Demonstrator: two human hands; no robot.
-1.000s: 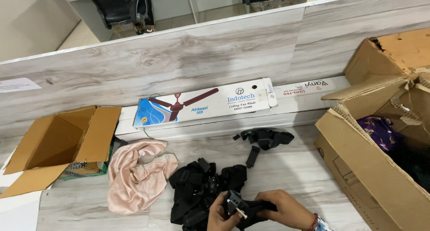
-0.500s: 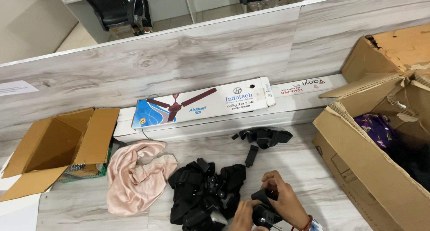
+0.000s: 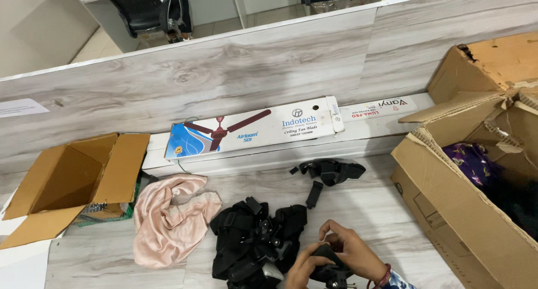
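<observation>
1. Down at the bottom edge of the head view, both hands meet over a small black device (image 3: 330, 269) with a strap; it sits low in the frame, just right of the black pile.
2. Left hand (image 3: 302, 266) curls around the device's left side, fingers closed on it.
3. Right hand (image 3: 353, 252) wraps over the top and right of the same device, fingers bent and gripping; a red band (image 3: 384, 276) circles its wrist.
4. Just left of the hands lies a heap of black straps and mounts (image 3: 255, 247), touching or nearly touching the left hand.
5. Further left, a pink cloth (image 3: 168, 222) lies crumpled on the grey wood-grain surface (image 3: 370, 205).
6. Beyond the hands, a smaller bundle of black straps (image 3: 330, 171) lies apart from the heap, near a long flat box showing a ceiling fan (image 3: 252, 129).
7. An open, empty-looking cardboard box (image 3: 73, 182) lies at far left.
8. A large cardboard box (image 3: 476, 171) stands at right, with purple fabric (image 3: 471, 163) inside.
</observation>
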